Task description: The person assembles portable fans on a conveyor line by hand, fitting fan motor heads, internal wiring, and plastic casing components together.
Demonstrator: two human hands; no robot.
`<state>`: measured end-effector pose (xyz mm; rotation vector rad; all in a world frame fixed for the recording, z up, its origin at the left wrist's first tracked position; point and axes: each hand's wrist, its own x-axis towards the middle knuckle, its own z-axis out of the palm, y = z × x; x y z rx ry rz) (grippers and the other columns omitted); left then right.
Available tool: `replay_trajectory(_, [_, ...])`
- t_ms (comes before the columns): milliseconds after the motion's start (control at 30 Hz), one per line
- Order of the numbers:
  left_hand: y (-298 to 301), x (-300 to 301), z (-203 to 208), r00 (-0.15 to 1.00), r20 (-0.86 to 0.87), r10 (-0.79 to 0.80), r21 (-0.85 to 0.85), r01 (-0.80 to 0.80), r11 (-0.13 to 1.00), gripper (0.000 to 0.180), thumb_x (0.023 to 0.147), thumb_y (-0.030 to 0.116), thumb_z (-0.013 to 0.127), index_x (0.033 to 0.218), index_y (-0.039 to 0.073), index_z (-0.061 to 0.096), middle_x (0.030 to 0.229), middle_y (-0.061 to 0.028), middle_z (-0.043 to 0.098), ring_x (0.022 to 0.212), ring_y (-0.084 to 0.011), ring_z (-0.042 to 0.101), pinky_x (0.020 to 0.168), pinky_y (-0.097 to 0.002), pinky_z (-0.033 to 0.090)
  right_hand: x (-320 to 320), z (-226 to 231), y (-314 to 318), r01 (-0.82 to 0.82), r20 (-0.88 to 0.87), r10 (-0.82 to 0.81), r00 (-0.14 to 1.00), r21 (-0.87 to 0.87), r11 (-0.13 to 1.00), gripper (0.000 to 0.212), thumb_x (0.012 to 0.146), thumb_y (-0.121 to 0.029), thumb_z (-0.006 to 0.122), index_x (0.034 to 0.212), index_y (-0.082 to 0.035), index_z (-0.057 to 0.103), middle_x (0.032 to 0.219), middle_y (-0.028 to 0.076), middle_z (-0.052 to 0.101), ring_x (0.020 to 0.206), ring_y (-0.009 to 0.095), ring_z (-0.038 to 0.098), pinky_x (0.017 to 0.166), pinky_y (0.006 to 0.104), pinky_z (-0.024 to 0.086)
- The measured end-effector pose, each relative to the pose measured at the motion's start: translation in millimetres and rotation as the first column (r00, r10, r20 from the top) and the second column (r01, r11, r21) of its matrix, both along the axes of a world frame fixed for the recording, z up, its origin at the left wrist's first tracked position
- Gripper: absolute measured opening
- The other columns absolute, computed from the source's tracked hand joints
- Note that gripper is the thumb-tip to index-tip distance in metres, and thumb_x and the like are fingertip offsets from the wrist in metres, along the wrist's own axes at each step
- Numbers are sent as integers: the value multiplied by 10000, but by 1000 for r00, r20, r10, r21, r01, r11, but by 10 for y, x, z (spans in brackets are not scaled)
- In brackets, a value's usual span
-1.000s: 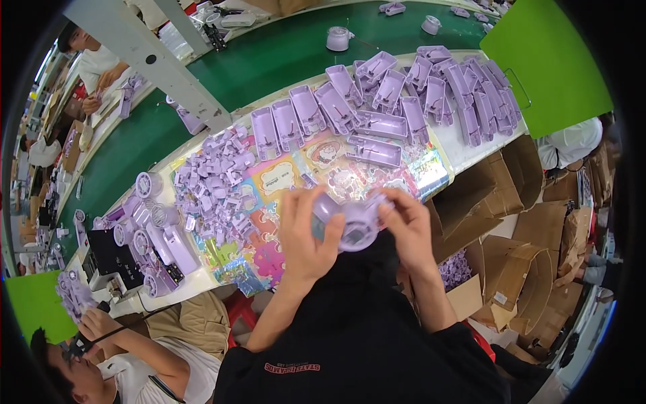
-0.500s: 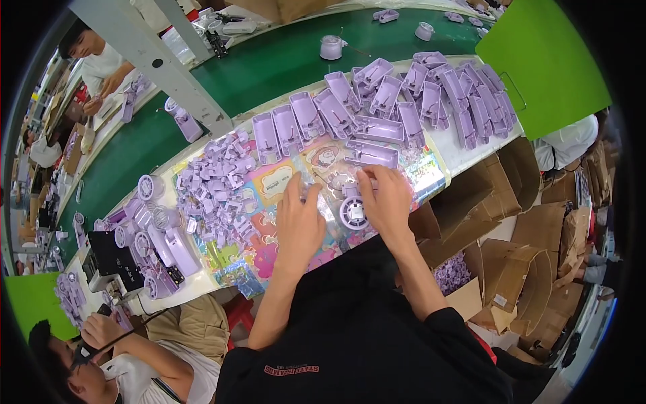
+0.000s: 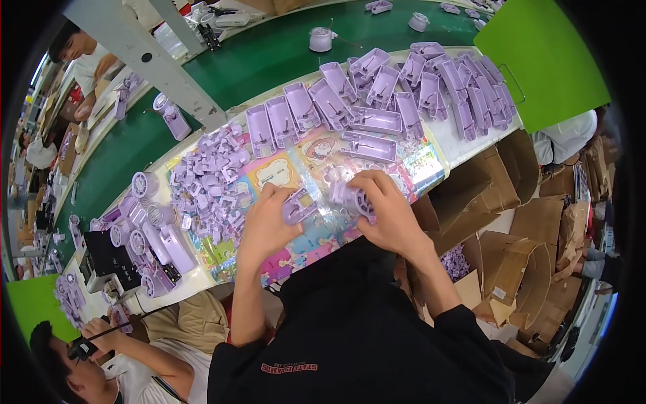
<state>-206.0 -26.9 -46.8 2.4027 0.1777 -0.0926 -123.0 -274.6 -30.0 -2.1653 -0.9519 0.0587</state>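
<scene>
My left hand (image 3: 269,221) is closed on a small lilac plastic bracket (image 3: 298,206), which it holds over the colourful printed mat (image 3: 282,261). In my right hand (image 3: 387,214) is a lilac part with a round slotted head (image 3: 364,202), tilted on its side and partly hidden by the fingers. Its left end is smeared by motion. A gap separates the two parts. Beyond the hands lies a lilac tray-shaped housing (image 3: 370,147) with a thin wire in it. A heap of small lilac brackets (image 3: 210,176) spreads to the left of my left hand.
More lilac housings (image 3: 474,97) crowd the table's far right. Behind runs a green conveyor belt (image 3: 269,57) carrying a few lilac parts. Open cardboard boxes (image 3: 464,192) stand at the right below the table edge. A co-worker's arm (image 3: 148,353) is at the lower left, near finished-looking round-headed units (image 3: 138,239).
My left hand has moved left and now holds a small bracket. The right hand has taken up the round-headed part, which was lying flat on the mat, and tipped it.
</scene>
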Motion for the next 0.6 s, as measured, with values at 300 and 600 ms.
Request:
replay_trajectory(300, [-54, 27, 169, 987, -47, -152, -141, 144, 979, 685, 687, 228, 862, 1294, 12, 627, 1245, -213, 675, 1164, -381, 634, 966, -446, 501, -22, 99, 176, -142, 201, 146, 969, -32, 989, 473, 664, 37, 644, 1109, -120, 672, 1231, 131, 570, 1089, 367, 568, 898, 452, 478])
replay_trajectory(600, [-144, 43, 166, 988, -9, -155, -175, 151, 973, 699, 678, 243, 888, 1268, -38, 640, 1160, -227, 689, 1094, -400, 648, 937, -433, 504, -42, 31, 267, -83, 357, 109, 928, -87, 993, 423, 690, -25, 679, 1098, -134, 688, 1196, 138, 595, 1097, 338, 584, 913, 439, 461])
